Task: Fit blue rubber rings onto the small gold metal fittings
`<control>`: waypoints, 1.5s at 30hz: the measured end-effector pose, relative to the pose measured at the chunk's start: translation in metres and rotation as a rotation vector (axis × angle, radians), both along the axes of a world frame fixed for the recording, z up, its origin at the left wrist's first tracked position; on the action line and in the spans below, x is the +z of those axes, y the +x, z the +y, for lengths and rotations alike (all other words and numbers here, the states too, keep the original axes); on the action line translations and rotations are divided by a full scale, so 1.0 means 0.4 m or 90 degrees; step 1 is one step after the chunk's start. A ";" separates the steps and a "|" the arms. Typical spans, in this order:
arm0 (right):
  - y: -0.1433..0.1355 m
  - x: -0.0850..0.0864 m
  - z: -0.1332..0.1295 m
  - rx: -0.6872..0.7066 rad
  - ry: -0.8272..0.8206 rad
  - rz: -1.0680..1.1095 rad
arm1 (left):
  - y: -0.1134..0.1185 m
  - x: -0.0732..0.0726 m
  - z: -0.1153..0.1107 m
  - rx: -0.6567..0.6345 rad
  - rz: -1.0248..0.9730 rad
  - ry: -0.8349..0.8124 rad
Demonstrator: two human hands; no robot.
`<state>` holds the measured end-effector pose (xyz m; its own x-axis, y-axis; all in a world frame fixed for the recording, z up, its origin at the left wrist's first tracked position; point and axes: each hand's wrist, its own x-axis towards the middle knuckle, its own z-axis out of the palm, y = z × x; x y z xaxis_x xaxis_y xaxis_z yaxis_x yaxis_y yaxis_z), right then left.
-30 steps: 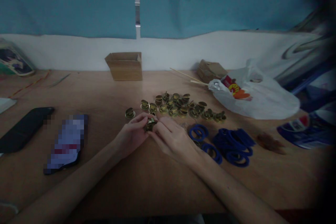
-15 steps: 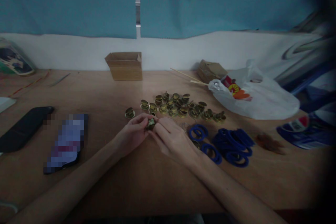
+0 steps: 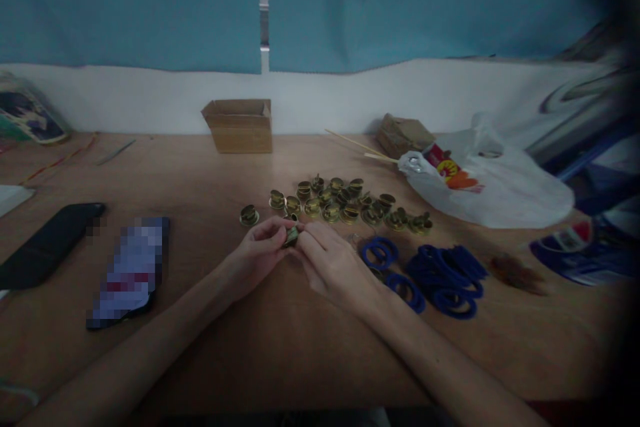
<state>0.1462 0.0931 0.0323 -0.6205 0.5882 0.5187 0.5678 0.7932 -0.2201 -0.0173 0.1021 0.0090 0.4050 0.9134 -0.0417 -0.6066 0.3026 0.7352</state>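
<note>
Between my two hands is a small brass-coloured round metal fitting [image 3: 291, 235], its lower side partly covered by fingers. My left hand [image 3: 260, 247] pinches it from the left with thumb and fingertips. From the other side, my right hand [image 3: 327, 263] has its fingers curled against the same piece; its fingertips are partly hidden. Several similar brass fittings [image 3: 331, 211] stand grouped just beyond my hands, and one fitting [image 3: 249, 215] sits apart at the left. Blue rings [image 3: 379, 253] lie right of my right hand, with a heap of more blue rings [image 3: 443, 273] beside them.
A phone with a blurred screen [image 3: 130, 270] and a black phone-like object [image 3: 53, 243] lie at left. An open cardboard box [image 3: 243, 133] stands at the back. Behind right are a smaller carton [image 3: 404, 135], thin sticks [image 3: 355, 145] and a white plastic bag [image 3: 505, 187]; a blue packet [image 3: 575, 253] lies nearer.
The fitting is slightly tilted between my fingers compared with before. Both hands stay almost in place, and the whole view has shifted very slightly.
</note>
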 end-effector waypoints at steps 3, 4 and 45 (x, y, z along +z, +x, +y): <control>0.002 -0.003 0.002 -0.003 -0.006 0.000 | 0.000 0.003 -0.002 0.004 0.001 0.001; 0.004 -0.003 0.003 -0.004 -0.006 -0.003 | 0.000 0.004 -0.003 0.002 0.000 0.000; 0.004 0.019 0.014 -0.189 -0.315 0.242 | 0.007 0.002 -0.001 0.021 0.014 -0.069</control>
